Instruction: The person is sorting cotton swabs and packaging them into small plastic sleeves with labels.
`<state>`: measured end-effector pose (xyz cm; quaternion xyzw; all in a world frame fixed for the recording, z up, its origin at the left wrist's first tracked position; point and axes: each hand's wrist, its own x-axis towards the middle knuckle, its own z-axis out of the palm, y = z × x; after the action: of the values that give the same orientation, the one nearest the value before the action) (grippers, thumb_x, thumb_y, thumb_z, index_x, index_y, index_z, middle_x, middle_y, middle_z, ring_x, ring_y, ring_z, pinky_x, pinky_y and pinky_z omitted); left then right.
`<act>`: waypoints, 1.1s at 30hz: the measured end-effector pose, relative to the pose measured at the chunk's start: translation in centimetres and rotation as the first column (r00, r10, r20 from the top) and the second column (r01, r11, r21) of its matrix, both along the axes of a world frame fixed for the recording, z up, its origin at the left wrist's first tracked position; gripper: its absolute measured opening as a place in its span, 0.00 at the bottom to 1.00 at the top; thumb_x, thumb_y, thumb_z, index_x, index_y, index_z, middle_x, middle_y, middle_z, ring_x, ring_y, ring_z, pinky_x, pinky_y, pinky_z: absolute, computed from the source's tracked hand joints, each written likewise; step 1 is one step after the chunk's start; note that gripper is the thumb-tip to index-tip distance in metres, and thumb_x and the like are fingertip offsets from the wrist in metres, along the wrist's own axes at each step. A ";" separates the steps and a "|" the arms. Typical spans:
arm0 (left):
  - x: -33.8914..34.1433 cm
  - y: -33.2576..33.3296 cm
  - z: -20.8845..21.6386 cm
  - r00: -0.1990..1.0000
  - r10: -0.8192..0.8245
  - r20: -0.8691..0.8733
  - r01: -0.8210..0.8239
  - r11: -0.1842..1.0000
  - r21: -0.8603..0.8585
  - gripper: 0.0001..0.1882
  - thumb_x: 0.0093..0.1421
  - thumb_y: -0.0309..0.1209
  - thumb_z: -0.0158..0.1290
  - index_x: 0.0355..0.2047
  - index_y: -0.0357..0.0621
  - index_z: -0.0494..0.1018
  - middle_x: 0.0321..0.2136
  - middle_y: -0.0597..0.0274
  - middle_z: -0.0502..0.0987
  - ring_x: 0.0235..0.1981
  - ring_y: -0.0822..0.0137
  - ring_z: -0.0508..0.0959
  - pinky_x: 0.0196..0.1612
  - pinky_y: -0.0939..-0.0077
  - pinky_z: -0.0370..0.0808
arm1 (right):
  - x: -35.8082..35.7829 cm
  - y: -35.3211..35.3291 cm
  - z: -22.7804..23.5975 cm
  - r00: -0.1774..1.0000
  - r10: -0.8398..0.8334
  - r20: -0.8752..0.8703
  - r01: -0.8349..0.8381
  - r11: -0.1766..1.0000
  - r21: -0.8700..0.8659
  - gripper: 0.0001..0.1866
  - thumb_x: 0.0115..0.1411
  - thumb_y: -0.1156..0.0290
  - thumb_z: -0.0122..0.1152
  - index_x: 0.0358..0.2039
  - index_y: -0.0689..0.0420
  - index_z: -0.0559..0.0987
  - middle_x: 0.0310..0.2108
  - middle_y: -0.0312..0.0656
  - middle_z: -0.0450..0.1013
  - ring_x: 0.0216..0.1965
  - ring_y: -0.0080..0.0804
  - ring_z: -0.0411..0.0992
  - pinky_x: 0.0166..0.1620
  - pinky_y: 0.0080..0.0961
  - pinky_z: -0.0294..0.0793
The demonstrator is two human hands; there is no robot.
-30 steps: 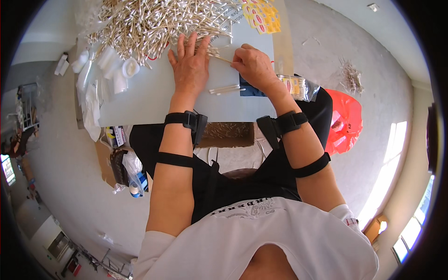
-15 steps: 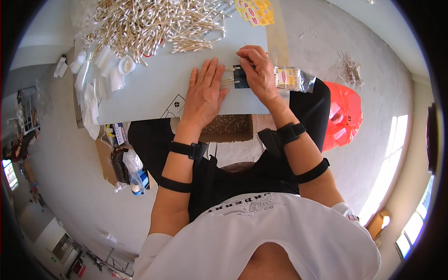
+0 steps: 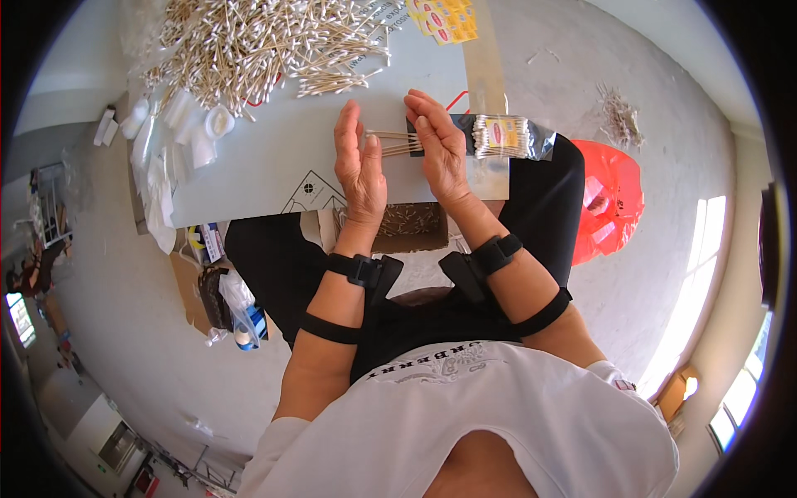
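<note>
A few cotton swabs [image 3: 392,151] lie on the table between my two hands. My left hand [image 3: 359,170] stands on its edge at their left ends, fingers stretched, thumb up and palm facing right. From the other side my right hand [image 3: 442,153] faces it, fingers extended and slightly curved, covering the swabs' right ends. Beneath the right hand runs a dark strip [image 3: 466,124]. To its right lies a clear packet of cotton swabs [image 3: 501,135] with a yellow label, reaching past the table's right edge.
A big heap of loose cotton swabs [image 3: 249,50] covers the back of the table [image 3: 249,178]. Yellow labels [image 3: 442,18] lie back right, white rolls [image 3: 217,120] at left. Below the front edge is a cardboard box [image 3: 411,241] with swabs; a red bag [image 3: 610,199] sits right.
My left hand has turned from lying palm down onto its edge. The fingers of my right hand have straightened, and the hand has shifted slightly left, baring more of the dark strip.
</note>
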<state>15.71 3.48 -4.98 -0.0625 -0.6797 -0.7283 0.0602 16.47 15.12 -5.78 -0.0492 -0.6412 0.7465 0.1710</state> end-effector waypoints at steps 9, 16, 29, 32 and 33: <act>-0.6 -2.7 1.6 0.900 -0.383 -0.210 0.043 0.556 -0.830 0.27 0.46 0.21 0.60 0.50 0.38 0.70 0.51 0.53 0.71 0.57 0.49 0.67 0.61 0.56 0.61 | -2.4 1.9 1.9 0.978 0.009 0.208 -0.075 0.947 0.313 0.14 0.60 0.77 0.60 0.47 0.63 0.76 0.45 0.42 0.72 0.42 0.26 0.74 0.45 0.23 0.75; -5.9 -5.0 1.3 0.920 -0.200 -0.337 -0.197 0.510 -0.837 0.32 0.52 0.23 0.57 0.59 0.44 0.64 0.61 0.54 0.63 0.65 0.49 0.57 0.65 0.51 0.53 | -7.8 1.2 2.6 0.997 0.073 -0.010 -0.030 0.521 0.853 0.25 0.44 0.69 0.72 0.45 0.58 0.77 0.43 0.44 0.71 0.48 0.48 0.68 0.50 0.39 0.70; -10.2 -5.0 -0.8 0.931 -0.287 -0.227 -0.168 0.216 -0.962 0.31 0.63 0.36 0.50 0.67 0.56 0.56 0.68 0.66 0.54 0.70 0.60 0.49 0.68 0.44 0.43 | -9.3 0.8 1.2 0.999 0.028 0.038 -0.043 0.208 0.977 0.10 0.49 0.74 0.58 0.33 0.61 0.77 0.38 0.45 0.70 0.44 0.43 0.68 0.45 0.35 0.68; -10.1 -5.1 -0.6 0.929 -0.282 -0.238 -0.191 0.183 -0.964 0.31 0.64 0.38 0.49 0.67 0.56 0.56 0.68 0.66 0.54 0.70 0.59 0.50 0.68 0.43 0.42 | -7.3 2.4 1.2 0.995 0.084 0.045 -0.071 0.344 0.936 0.08 0.51 0.76 0.54 0.33 0.64 0.76 0.41 0.44 0.69 0.45 0.44 0.67 0.49 0.36 0.68; -10.0 -5.0 -0.4 0.929 -0.284 -0.237 -0.190 0.185 -0.964 0.31 0.64 0.38 0.49 0.67 0.56 0.56 0.68 0.66 0.54 0.70 0.59 0.50 0.68 0.43 0.42 | -6.8 2.9 1.3 0.996 0.081 0.046 -0.071 0.343 0.937 0.08 0.51 0.76 0.54 0.33 0.64 0.76 0.41 0.44 0.69 0.45 0.44 0.67 0.49 0.36 0.68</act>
<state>5.74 -1.48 -5.38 -0.2416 -0.9590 -0.1007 0.1085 9.67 18.03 -4.44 0.0905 -0.9534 0.2534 0.1362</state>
